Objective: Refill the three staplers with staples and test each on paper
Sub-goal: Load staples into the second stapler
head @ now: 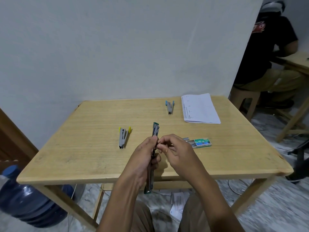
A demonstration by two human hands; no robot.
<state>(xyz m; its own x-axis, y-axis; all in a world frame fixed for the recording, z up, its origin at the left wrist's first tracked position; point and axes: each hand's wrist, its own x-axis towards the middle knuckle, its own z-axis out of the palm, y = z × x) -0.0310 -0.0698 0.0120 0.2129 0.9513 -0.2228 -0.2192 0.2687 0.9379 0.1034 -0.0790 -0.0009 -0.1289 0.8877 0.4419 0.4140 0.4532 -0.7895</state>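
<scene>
The left hand (pixel 143 158) is wrapped around the middle of the green stapler (pixel 155 131), which is swung open into one long line. One end sticks out beyond the fingers over the table (pixel 83 148), and the other hangs below the wrist, past the table's near edge. The right hand (pixel 177 151) has its thumb and fingertips drawn together right against the stapler, just beyond the left thumb. It pinches what seems to be a strip of staples, though this is too small to make out for certain. The step in hand looks like loading the magazine. To do it well, the left hand should hold the channel facing up and steady while the right lays the strip in flat and square, legs down, then slides it toward the front. Forcing a tilted strip risks breaking it. The staple box (pixel 201 142) sits just right of the pinch, drawer pulled out, within easy reach. The yellow stapler (pixel 123 137) lies left of the grip, and the blue stapler (pixel 170 107) lies well beyond it beside the paper (pixel 199 108), both likely waiting their turn
</scene>
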